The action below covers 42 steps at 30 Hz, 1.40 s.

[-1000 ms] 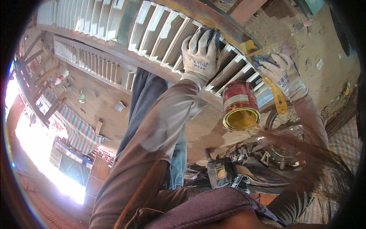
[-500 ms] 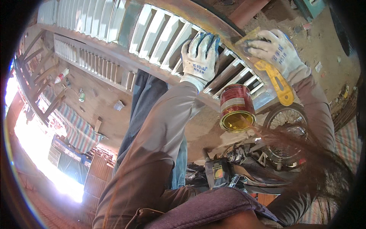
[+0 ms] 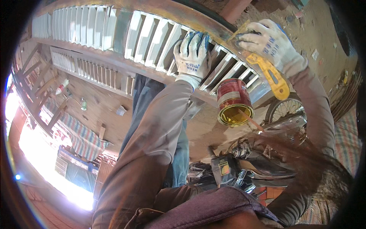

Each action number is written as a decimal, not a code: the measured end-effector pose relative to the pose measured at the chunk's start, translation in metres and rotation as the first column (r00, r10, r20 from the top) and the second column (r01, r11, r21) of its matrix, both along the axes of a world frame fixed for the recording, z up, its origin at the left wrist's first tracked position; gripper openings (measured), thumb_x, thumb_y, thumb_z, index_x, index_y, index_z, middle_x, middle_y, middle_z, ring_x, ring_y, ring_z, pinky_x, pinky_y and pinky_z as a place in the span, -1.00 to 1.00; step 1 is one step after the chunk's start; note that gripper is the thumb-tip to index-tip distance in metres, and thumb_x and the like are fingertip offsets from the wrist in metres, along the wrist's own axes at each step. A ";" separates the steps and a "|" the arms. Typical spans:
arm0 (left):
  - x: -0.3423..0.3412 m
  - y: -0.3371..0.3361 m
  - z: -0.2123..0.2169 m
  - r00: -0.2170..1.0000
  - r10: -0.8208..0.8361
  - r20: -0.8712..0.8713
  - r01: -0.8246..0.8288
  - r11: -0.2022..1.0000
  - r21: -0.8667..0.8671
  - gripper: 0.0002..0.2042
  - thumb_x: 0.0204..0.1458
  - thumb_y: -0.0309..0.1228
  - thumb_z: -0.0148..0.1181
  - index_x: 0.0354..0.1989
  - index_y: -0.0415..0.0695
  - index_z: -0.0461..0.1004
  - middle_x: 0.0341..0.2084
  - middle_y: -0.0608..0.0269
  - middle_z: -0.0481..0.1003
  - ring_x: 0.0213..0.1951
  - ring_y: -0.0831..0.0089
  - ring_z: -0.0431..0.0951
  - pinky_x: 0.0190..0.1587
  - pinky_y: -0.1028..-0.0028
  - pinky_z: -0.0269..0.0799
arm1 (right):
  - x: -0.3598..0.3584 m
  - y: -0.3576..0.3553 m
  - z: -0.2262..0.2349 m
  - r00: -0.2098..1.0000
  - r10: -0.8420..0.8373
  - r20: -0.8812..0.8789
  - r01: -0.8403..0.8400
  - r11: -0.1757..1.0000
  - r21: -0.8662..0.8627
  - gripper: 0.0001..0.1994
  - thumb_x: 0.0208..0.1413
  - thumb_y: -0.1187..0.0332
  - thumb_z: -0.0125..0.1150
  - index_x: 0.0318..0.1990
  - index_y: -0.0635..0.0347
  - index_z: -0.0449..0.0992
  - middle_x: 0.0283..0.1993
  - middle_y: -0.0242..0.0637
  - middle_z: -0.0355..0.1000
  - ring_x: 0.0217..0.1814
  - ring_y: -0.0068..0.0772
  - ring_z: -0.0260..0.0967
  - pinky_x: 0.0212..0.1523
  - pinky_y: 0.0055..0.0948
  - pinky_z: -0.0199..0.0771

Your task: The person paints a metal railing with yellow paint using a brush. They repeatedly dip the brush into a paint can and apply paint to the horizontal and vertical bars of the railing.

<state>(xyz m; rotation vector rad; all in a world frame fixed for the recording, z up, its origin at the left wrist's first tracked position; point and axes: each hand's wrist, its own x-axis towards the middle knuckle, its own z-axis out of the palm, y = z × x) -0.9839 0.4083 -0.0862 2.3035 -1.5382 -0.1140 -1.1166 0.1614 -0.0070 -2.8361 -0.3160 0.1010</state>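
Note:
My left hand (image 3: pixel 192 57), in a white glove with blue-stained fingertips, lies with fingers stretched over the pale slats of a louvered shutter (image 3: pixel 146 40). At the shutter's far rail, my right hand (image 3: pixel 267 42), also gloved, is closed on a yellow-handled scraper (image 3: pixel 275 82). The handle, with a hole at its end, sticks out below the palm. A thin yellowish flat piece shows by the right fingertips; whether it is the scraper's blade I cannot tell. Just nearer than the shutter is a red paint can (image 3: pixel 234 97), its top open, yellow inside, with a thin stick leaning out.
A second louvered panel (image 3: pixel 87 68) lies nearer on the left. A motorcycle (image 3: pixel 263 160) stands at the near right. Striped cloth (image 3: pixel 82 133) and a wooden frame (image 3: pixel 34 87) are at the left. Jeans-clad legs (image 3: pixel 143 99) show beneath the shutter.
The view has shifted slightly. Both hands appear a little farther up and left with the shutter. My left hand stays on the slats, and my right still holds the scraper at the rail.

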 end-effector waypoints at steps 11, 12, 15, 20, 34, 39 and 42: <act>-0.001 -0.001 -0.002 0.998 -0.011 0.057 0.012 1.000 -0.004 -0.50 -0.08 -0.33 0.15 0.13 -0.07 0.42 0.09 0.16 0.33 0.16 0.14 0.27 0.13 -0.01 0.18 | -0.111 -0.002 0.024 0.826 -0.418 -0.378 0.474 0.878 0.066 -0.76 0.03 0.28 0.21 -0.11 -0.11 0.59 -0.04 -0.45 0.53 0.08 -0.30 0.38 0.05 -0.27 0.39; 0.000 -0.001 -0.002 0.998 -0.013 0.058 0.013 1.000 -0.001 -0.50 -0.08 -0.33 0.15 0.13 -0.07 0.42 0.09 0.16 0.33 0.16 0.13 0.28 0.13 0.00 0.18 | -0.113 0.004 0.014 0.763 -0.496 -0.413 0.588 0.799 0.127 -0.74 0.06 0.31 0.20 -0.07 -0.05 0.58 -0.03 -0.39 0.53 0.09 -0.23 0.39 0.06 -0.23 0.38; 0.000 -0.001 -0.002 0.998 -0.028 0.047 0.027 0.999 0.018 -0.48 -0.09 -0.31 0.16 0.14 -0.07 0.40 0.10 0.14 0.32 0.16 0.12 0.28 0.14 -0.02 0.17 | -0.112 0.001 -0.030 0.664 -0.546 -0.511 0.656 0.753 0.049 -0.65 0.13 0.33 0.15 0.08 0.13 0.51 -0.05 -0.14 0.53 0.04 -0.11 0.44 0.05 -0.25 0.39; 0.001 -0.001 0.001 0.998 -0.043 0.039 0.040 0.997 0.070 -0.45 -0.12 -0.30 0.19 0.14 -0.10 0.38 0.13 0.12 0.30 0.17 0.09 0.26 0.16 -0.03 0.16 | -0.057 -0.022 -0.049 0.106 -0.421 -0.901 0.950 0.312 -0.034 -0.55 0.19 0.11 0.14 0.13 0.18 0.46 0.00 -0.11 0.52 0.00 -0.14 0.45 0.01 -0.35 0.39; 0.009 0.005 0.002 0.995 -0.035 0.088 0.036 0.999 -0.010 -0.43 -0.03 -0.28 0.15 0.22 -0.16 0.31 0.15 0.05 0.32 0.23 0.05 0.24 0.20 0.00 0.10 | -0.146 0.066 0.085 0.177 -0.714 -0.677 0.969 0.006 0.247 -0.60 0.23 0.13 0.13 0.07 0.22 0.51 -0.18 -0.26 0.53 -0.23 -0.46 0.42 -0.22 -0.46 0.37; -0.020 0.019 0.056 0.944 -0.305 -0.124 0.315 0.946 0.074 -0.42 0.17 0.00 -0.03 0.24 -0.17 0.26 0.17 -0.06 0.29 0.27 -0.02 0.19 0.29 -0.09 -0.10 | -0.194 0.292 0.139 -0.391 -0.617 -0.683 0.327 -0.787 0.523 -0.65 0.22 0.21 0.16 0.04 0.25 0.51 -0.25 -0.28 0.52 -0.32 -0.53 0.40 -0.34 -0.53 0.35; -0.046 0.041 0.113 0.704 -0.521 -0.482 0.624 0.778 0.070 -0.37 0.12 0.04 0.04 0.22 -0.19 0.19 0.11 -0.18 0.28 0.09 -0.13 0.38 0.14 0.04 0.29 | -0.181 0.446 0.143 -0.511 -0.365 -0.778 -0.281 -0.784 0.553 -0.68 0.21 0.26 0.18 0.02 0.27 0.51 -0.29 -0.29 0.51 -0.37 -0.57 0.39 -0.41 -0.58 0.33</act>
